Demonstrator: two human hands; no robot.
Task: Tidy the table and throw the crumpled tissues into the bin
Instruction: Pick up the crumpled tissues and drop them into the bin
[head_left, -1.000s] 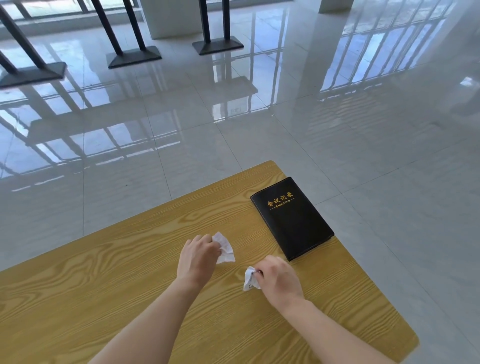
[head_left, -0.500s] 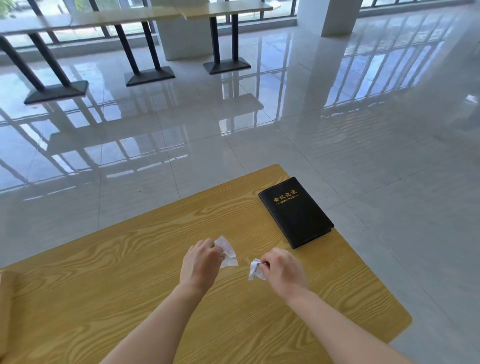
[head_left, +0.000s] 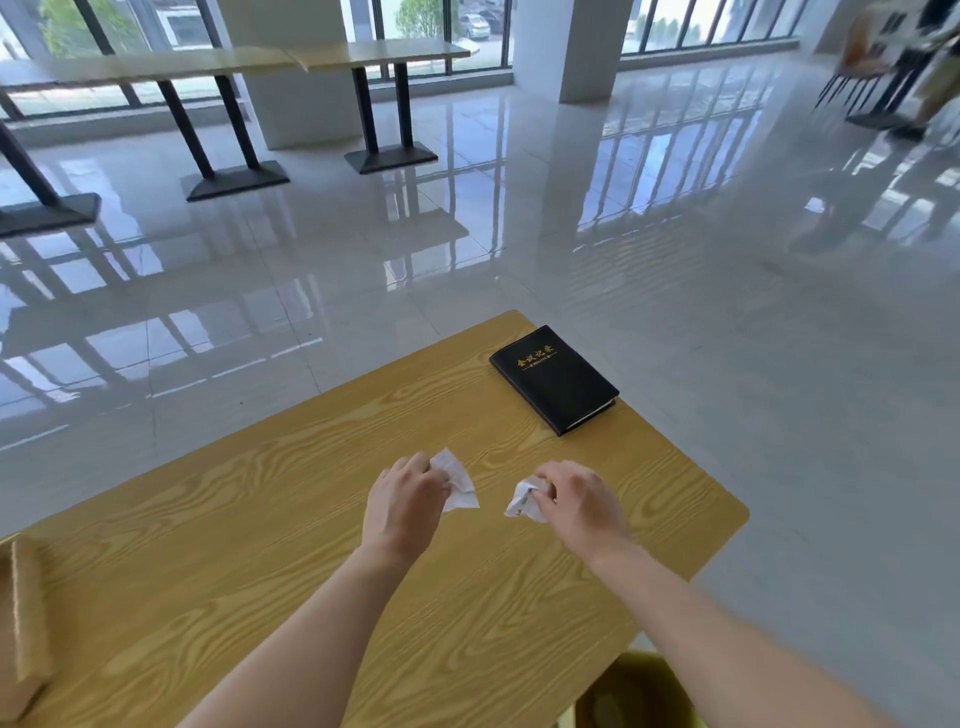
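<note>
Since a moment ago: your view has tipped up, so more of the far room shows; both your hands keep their tissues and sit slightly farther apart.
Left hand (head_left: 402, 506): your fingers are curled over and pinching the left tissue (head_left: 458, 480) at its near edge.
Left tissue: white, thin, creased into a loose fan with pointed corners, lying on the table (head_left: 260, 519) just beyond your knuckles.
Right hand (head_left: 579, 506): your fingertips are drawn together, pinching the right tissue (head_left: 523, 503).
Right tissue: white, more tightly crumpled, a small wad with faint grey marks; you cannot tell whether it touches the table.
Table: yellow-tan wood-grain laminate, smooth, rounded corners.
Notebook (head_left: 555, 385): black, matte, rectangular, gold lettering on the cover, lying flat near the far right corner, well apart from both tissues.
Bin (head_left: 636, 693): yellowish rim, just past the near right table edge, partly hidden by your right forearm.
Cardboard piece (head_left: 21, 623): brown, at the left edge, blurred.
Floor (head_left: 675, 291): glossy pale tiles mirroring the windows.
</note>
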